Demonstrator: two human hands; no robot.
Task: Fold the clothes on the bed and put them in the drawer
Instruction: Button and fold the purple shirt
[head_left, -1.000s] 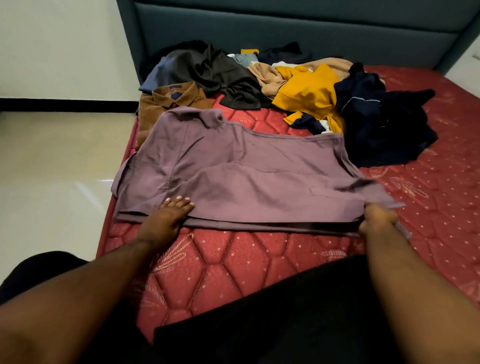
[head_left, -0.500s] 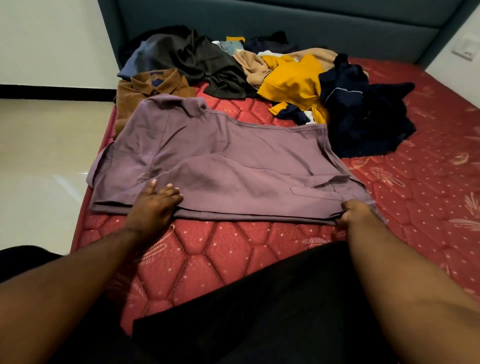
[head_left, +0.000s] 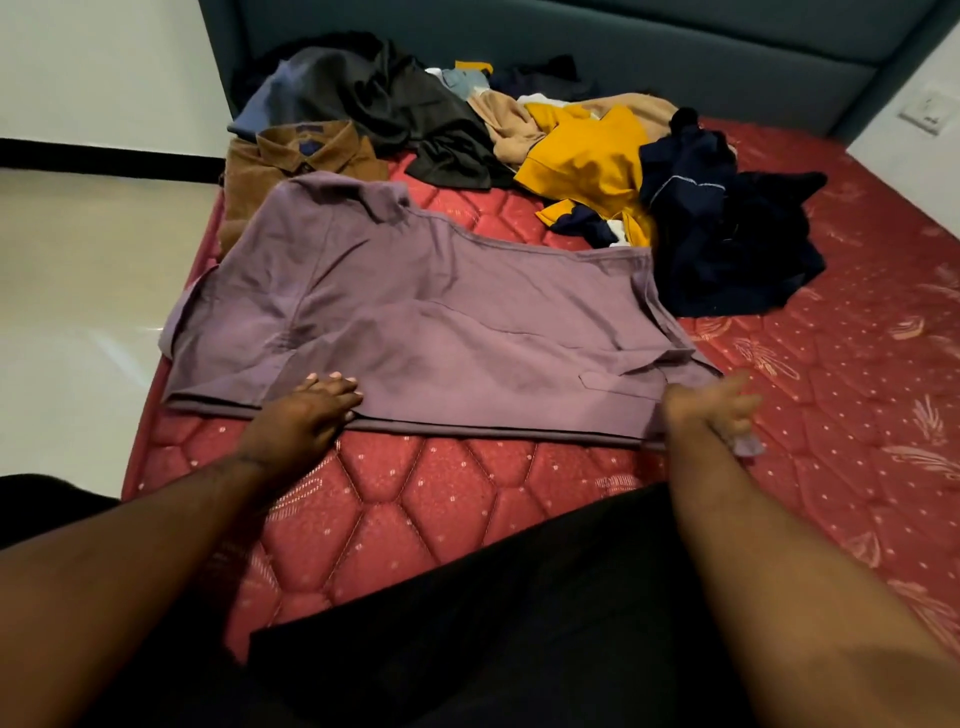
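Purple shirt (head_left: 441, 332) on red mattress (head_left: 467, 499), left hand (head_left: 304, 415) pressing flat (fingers straight), right hand (head_left: 711, 410) pinching hem

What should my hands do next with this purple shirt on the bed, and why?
Probably bring the hem end over toward the collar. The purple shirt already lies folded lengthwise on the mattress, the left hand presses its near edge flat and the right hand is at the hem corner, so a crosswise fold seems next.

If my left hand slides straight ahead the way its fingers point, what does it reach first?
The left hand already rests on the purple shirt; going on, it would probably just cross more shirt, then bare mattress.
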